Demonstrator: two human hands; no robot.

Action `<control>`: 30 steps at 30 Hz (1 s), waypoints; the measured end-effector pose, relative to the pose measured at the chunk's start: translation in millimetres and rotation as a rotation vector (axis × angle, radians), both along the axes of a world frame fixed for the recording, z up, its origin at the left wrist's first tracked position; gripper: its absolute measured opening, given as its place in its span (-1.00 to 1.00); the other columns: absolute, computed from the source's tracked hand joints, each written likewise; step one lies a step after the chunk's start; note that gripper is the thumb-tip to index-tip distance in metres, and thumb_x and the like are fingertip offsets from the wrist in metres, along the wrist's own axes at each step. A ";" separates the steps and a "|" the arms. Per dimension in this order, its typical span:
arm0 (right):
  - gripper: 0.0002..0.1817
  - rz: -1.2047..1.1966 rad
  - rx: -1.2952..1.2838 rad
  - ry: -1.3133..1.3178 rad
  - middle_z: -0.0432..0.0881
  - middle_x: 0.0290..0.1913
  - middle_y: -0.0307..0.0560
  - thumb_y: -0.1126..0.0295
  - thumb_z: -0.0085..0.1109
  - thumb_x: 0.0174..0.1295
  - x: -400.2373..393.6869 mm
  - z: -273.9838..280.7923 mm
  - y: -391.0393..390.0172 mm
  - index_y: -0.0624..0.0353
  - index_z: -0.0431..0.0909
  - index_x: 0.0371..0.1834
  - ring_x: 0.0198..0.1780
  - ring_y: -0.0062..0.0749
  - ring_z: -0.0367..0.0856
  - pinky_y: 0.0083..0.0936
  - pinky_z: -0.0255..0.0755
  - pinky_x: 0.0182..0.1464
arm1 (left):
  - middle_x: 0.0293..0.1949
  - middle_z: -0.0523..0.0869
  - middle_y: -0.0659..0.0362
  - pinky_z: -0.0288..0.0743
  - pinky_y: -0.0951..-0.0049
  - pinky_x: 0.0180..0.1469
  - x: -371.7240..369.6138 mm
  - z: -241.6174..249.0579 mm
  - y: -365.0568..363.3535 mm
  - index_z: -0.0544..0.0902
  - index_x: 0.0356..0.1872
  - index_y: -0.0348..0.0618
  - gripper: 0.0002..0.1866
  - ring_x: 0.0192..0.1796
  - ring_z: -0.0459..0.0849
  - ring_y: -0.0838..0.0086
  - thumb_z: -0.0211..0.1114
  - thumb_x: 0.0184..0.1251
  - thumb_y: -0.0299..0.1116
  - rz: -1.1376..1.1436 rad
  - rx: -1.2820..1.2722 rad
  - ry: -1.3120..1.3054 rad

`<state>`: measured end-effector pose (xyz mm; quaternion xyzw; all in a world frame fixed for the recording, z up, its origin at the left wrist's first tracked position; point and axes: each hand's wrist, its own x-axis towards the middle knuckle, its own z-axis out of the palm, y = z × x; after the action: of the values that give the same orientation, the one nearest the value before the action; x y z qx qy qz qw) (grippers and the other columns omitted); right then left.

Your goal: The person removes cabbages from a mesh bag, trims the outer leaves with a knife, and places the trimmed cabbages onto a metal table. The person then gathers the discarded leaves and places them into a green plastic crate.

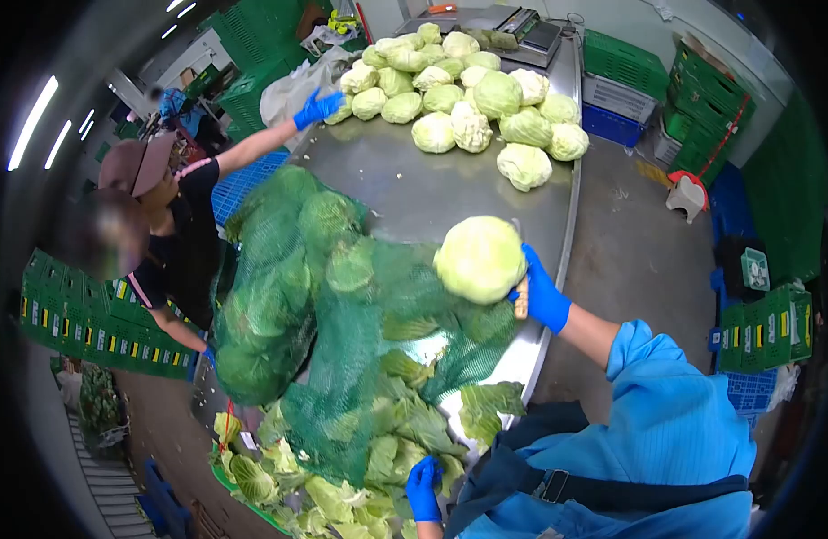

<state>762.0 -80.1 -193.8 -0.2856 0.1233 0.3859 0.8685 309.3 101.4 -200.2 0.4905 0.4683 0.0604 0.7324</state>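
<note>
My right hand (544, 292), in a blue glove, is closed around a knife's wooden handle (522, 298). A pale trimmed cabbage (480, 260) is held up against that hand, above the metal table (405, 193); most of the blade is hidden behind it. Lower down, my left hand (423, 490), also gloved in blue, has its fingers curled beside loose outer cabbage leaves (400, 458). Whether a leaf is between those fingers I cannot make out. Green net sacks (270, 296) with cabbages inside lie across the table's near left part.
Trimmed cabbages (499, 94) are piled at the table's far end, near a scale (535, 45). A co-worker (185, 193) stands at left, one gloved hand by the pile, the other by the sack. Green crates (625, 67) and a small white stool (686, 198) stand right.
</note>
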 end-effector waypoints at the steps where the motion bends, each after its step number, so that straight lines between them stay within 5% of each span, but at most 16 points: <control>1: -0.38 -0.046 0.032 -0.017 0.66 -0.20 -0.14 -0.26 0.03 0.23 26.1 2.1 4.8 -0.01 0.47 0.13 -0.57 -0.46 0.46 -0.53 0.35 -0.65 | -0.10 0.70 0.08 0.58 0.45 -0.09 4.9 -4.1 2.9 0.60 0.02 -0.28 -0.72 -0.13 0.68 0.42 0.21 0.38 -0.35 0.031 0.003 0.017; 4: -0.46 -0.091 -0.161 -0.120 0.64 -0.37 -0.17 -0.19 0.08 0.23 111.1 13.1 20.9 -0.03 0.48 0.06 -0.62 -0.50 0.35 -0.54 0.20 -0.64 | -0.10 0.70 0.07 0.59 0.45 -0.09 28.4 -8.7 7.1 0.59 0.02 -0.30 -0.72 -0.13 0.68 0.40 0.20 0.38 -0.38 0.122 -0.019 0.028; 5: -0.50 -0.104 -0.193 -0.077 0.61 -0.45 -0.18 -0.17 0.09 0.23 138.4 26.0 30.7 -0.03 0.49 0.02 -0.63 -0.52 0.32 -0.55 0.15 -0.63 | -0.09 0.69 0.05 0.57 0.39 -0.05 36.8 -0.4 8.5 0.58 0.05 -0.24 -0.69 -0.10 0.67 0.32 0.24 0.29 -0.43 -0.064 0.199 0.069; 7: -0.82 -0.467 -0.351 -0.373 0.57 -0.55 -0.19 0.19 0.14 0.21 232.2 0.2 56.1 0.04 0.54 -0.34 -0.63 -0.59 0.33 -0.59 0.12 -0.63 | -0.05 0.66 0.00 0.53 0.27 0.01 53.4 12.3 12.6 0.57 0.11 -0.12 -0.54 -0.06 0.66 0.17 0.31 0.11 -0.54 -0.429 0.639 0.154; 8: -0.91 -0.642 -0.370 -0.474 0.58 -0.55 -0.17 0.39 0.20 0.14 281.6 -4.2 64.1 0.10 0.52 -0.46 -0.63 -0.58 0.35 -0.62 0.15 -0.61 | -0.03 0.64 0.01 0.55 0.35 0.05 57.2 4.2 14.4 0.59 0.07 -0.17 -0.58 -0.03 0.65 0.22 0.27 0.13 -0.64 -0.408 0.568 0.135; 11: -0.82 -0.589 -0.427 -0.618 0.63 -0.44 -0.21 0.37 0.21 0.15 333.7 93.2 80.4 0.21 0.62 -0.23 -0.57 -0.63 0.35 -0.70 0.23 -0.54 | -0.08 0.69 0.07 0.58 0.44 -0.08 72.9 -16.2 10.6 0.58 0.03 -0.32 -0.71 -0.10 0.67 0.41 0.21 0.38 -0.38 0.057 -0.037 0.034; 13: -0.76 -0.445 -0.529 -0.818 0.64 -0.44 -0.19 0.36 0.28 0.12 344.1 113.9 85.4 0.26 0.63 -0.18 -0.55 -0.59 0.46 -0.64 0.32 -0.50 | -0.06 0.68 0.07 0.58 0.42 -0.06 82.4 -17.8 12.1 0.57 0.04 -0.32 -0.71 -0.08 0.66 0.40 0.21 0.38 -0.38 0.043 -0.020 0.015; 17: -0.70 -0.054 -0.639 -0.862 0.71 -0.32 -0.10 0.37 0.20 0.20 299.6 71.9 98.1 0.30 0.59 -0.05 -0.53 -0.57 0.48 -0.63 0.35 -0.50 | -0.07 0.67 0.09 0.57 0.39 0.01 107.3 -16.7 13.0 0.57 0.03 -0.33 -0.72 -0.07 0.65 0.40 0.19 0.39 -0.40 0.031 -0.061 0.019; 21: -0.65 0.493 -0.432 -0.873 0.72 -0.22 -0.02 0.37 0.13 0.23 153.6 62.0 93.6 0.32 0.54 0.05 -0.42 -0.52 0.61 -0.64 0.49 -0.40 | 0.01 0.64 0.06 0.51 0.37 0.13 135.0 -5.2 21.6 0.55 0.11 -0.34 -0.64 0.04 0.62 0.39 0.19 0.40 -0.34 -0.126 -0.043 -0.025; 24: -0.64 1.070 -0.138 -0.828 0.64 0.07 -0.03 0.39 0.18 0.23 31.2 70.4 96.8 0.25 0.54 0.09 0.02 -0.40 0.62 -0.38 0.56 -0.02 | -0.10 0.68 0.13 0.49 0.52 -0.01 170.1 -9.5 28.8 0.58 0.07 -0.30 -0.66 -0.10 0.62 0.48 0.21 0.40 -0.29 -0.093 -0.025 -0.073; 26: -0.59 1.089 -0.261 -1.026 0.56 0.17 0.05 0.39 0.18 0.20 -28.4 59.4 97.6 0.25 0.52 0.13 0.14 -0.20 0.54 -0.27 0.39 0.22 | -0.09 0.67 0.14 0.49 0.52 -0.03 196.4 -17.5 44.5 0.56 0.09 -0.27 -0.68 -0.14 0.61 0.50 0.19 0.42 -0.32 -0.191 0.022 -0.146; 29: -0.54 0.836 -0.864 -1.149 0.54 0.10 0.22 0.44 0.14 0.12 -46.9 11.1 113.1 0.25 0.48 0.15 0.08 0.01 0.55 -0.23 0.41 0.16 | -0.06 0.65 0.16 0.49 0.51 0.01 237.9 -33.8 70.8 0.52 0.15 -0.25 -0.67 -0.11 0.62 0.51 0.16 0.41 -0.39 -0.190 0.227 -0.142; 30: -0.55 0.327 -0.772 -1.466 0.56 -0.06 0.32 0.46 0.05 0.08 -45.3 -4.3 108.8 0.24 0.44 0.11 -0.05 0.18 0.56 -0.13 0.45 0.00 | -0.04 0.65 0.15 0.48 0.51 0.05 251.8 -26.7 79.6 0.51 0.16 -0.27 -0.66 -0.05 0.61 0.51 0.15 0.41 -0.44 -0.232 0.330 -0.092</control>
<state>716.8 28.7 -198.0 -0.7546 -0.3911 0.1546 0.5037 561.1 181.0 -226.9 0.6514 0.3582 0.0740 0.6647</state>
